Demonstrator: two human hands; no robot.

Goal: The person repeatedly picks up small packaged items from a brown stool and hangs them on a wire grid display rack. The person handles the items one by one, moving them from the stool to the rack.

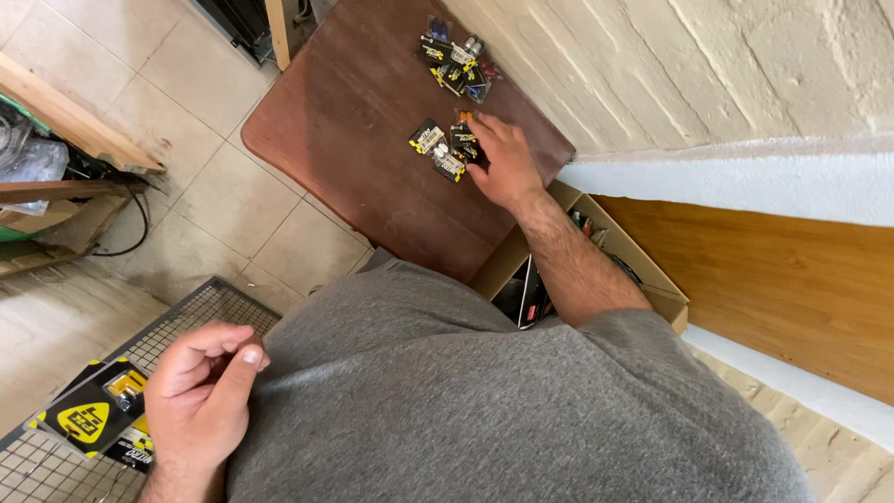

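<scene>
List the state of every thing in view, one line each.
Right hand: fingers resting on small packets on the brown table.
Left hand: loosely curled, empty, above black-and-yellow packets on wire grid.
Far packets: untouched.
Cardboard box: open.

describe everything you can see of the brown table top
The brown table top looks like dark wood or laminate with rounded corners and a dull, scuffed surface. It stands on the pale tiled floor against a whitewashed wall. Two clusters of small black-and-yellow blister packs lie on it; the right hand rests on the nearer cluster.
</scene>
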